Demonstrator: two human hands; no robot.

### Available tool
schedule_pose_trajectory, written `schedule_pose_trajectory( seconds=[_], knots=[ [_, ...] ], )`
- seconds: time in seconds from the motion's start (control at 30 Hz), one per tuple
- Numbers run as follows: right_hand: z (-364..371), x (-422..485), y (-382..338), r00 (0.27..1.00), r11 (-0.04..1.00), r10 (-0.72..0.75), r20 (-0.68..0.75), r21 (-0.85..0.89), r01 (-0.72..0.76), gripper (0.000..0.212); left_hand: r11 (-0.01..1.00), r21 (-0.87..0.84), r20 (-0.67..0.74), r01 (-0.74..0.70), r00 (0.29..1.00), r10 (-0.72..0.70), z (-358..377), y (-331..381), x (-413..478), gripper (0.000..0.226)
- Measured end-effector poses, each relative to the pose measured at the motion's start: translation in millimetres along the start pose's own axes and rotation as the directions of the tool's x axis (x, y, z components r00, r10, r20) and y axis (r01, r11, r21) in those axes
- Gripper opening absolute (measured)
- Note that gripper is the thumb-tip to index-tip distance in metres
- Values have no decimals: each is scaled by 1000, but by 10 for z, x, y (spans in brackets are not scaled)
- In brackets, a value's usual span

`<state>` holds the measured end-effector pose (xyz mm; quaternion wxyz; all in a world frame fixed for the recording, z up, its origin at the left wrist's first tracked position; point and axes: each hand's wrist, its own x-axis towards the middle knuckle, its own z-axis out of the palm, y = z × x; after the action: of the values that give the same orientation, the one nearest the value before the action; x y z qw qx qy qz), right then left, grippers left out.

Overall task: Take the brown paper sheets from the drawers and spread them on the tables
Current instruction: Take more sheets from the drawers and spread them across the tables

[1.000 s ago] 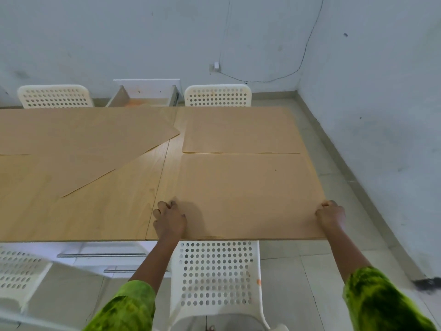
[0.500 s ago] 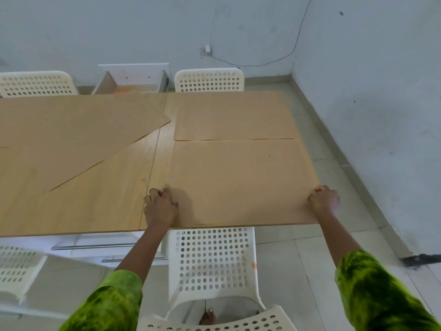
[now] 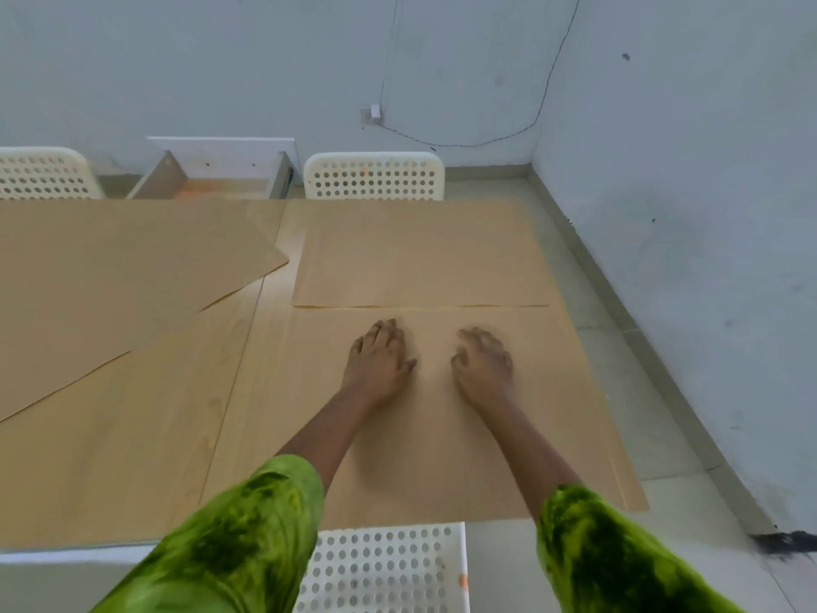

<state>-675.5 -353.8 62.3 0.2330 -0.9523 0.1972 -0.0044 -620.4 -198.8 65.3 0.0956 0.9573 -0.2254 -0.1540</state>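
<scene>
The near brown paper sheet (image 3: pixel 446 435) is seen lying flat on the light wooden table (image 3: pixel 132 435), its long axis running across the table edge, just nearer than the far brown paper sheet (image 3: pixel 420 258) that it almost touches. Both hands are laid on the middle of the near sheet, palms down: the left hand (image 3: pixel 379 360) with fingers loosely spread, the right hand (image 3: pixel 482 362) probably with fingers curled, though blur makes this uncertain. Nothing is pinched. The sheet's unsmoothed parts lie outward from each hand, toward its left and right edges, each hand being nearer its own side. Half a second earlier the hands were held at the sheet's near corners; they have since been brought inward to its centre. A skewed brown sheet (image 3: pixel 110 280) lies left of the near sheet.
</scene>
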Motion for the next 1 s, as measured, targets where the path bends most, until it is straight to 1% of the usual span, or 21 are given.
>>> schedule_pose_trajectory(
  seconds=[0.07, 0.13, 0.23, 0.27, 0.33, 0.4, 0.5, 0.57, 0.6, 0.73, 0.77, 0.8, 0.87, 0.93, 0.97, 1.0],
  knots=[
    [80, 114, -71, 992, 991, -84, 93, -95, 93, 48, 999, 34, 44, -25, 999, 24, 101, -2, 69, 64],
    [152, 147, -61, 979, 975, -134, 152, -156, 158, 50, 996, 77, 28, -36, 999, 33, 206, -19, 52, 66],
    [215, 145, 38, 973, 956, -161, 164, -221, 195, 53, 992, 126, -38, -28, 999, 33, 275, -44, 44, 84],
    [204, 144, 65, 974, 954, -159, 161, -231, 194, 53, 991, 132, -59, -19, 998, 27, 285, -68, 37, 86],
    [150, 178, 156, 980, 957, -132, 146, -237, 164, 54, 991, 135, -97, 14, 995, -1, 299, -147, 38, 84],
    [60, 219, 319, 988, 961, -85, 130, -252, 116, 55, 989, 125, -138, 79, 989, -62, 288, -289, 16, 82],
    [-124, 260, 684, 996, 963, 29, 84, -270, -5, 56, 977, 108, -182, 185, 970, -164, 227, -565, -54, 79],
    [-239, 265, 895, 993, 956, 97, 63, -282, -75, 57, 970, 96, -187, 223, 961, -202, 185, -669, -96, 70],
    [-276, 268, 960, 992, 954, 109, 61, -286, -87, 57, 969, 92, -181, 230, 961, -211, 175, -689, -104, 67],
    [-365, 232, 921, 985, 955, 145, 89, -272, -116, 57, 962, 91, -143, 256, 960, -242, 133, -626, -129, 68],
    [-350, 165, 847, 987, 959, 135, 81, -261, -110, 57, 964, 97, -155, 246, 961, -230, 131, -570, -169, 70],
    [-315, 71, 759, 993, 961, 94, 66, -265, -73, 57, 972, 101, -176, 212, 965, -192, 142, -495, -227, 73],
    [-181, -276, 549, 999, 952, -52, 8, -301, 52, 57, 992, 114, -206, 58, 978, -33, 246, -241, -456, 74],
    [11, -699, 372, 985, 953, -174, 21, -248, 173, 58, 983, 152, -202, -106, 970, 136, 471, 32, -756, 70],
    [97, -876, 312, 975, 950, -212, 67, -221, 221, 59, 972, 176, -172, -156, 967, 186, 577, 121, -880, 69],
    [174, -1024, 301, 965, 943, -237, 110, -212, 256, 61, 965, 194, -134, -179, 969, 206, 656, 174, -969, 67]
  ],
)
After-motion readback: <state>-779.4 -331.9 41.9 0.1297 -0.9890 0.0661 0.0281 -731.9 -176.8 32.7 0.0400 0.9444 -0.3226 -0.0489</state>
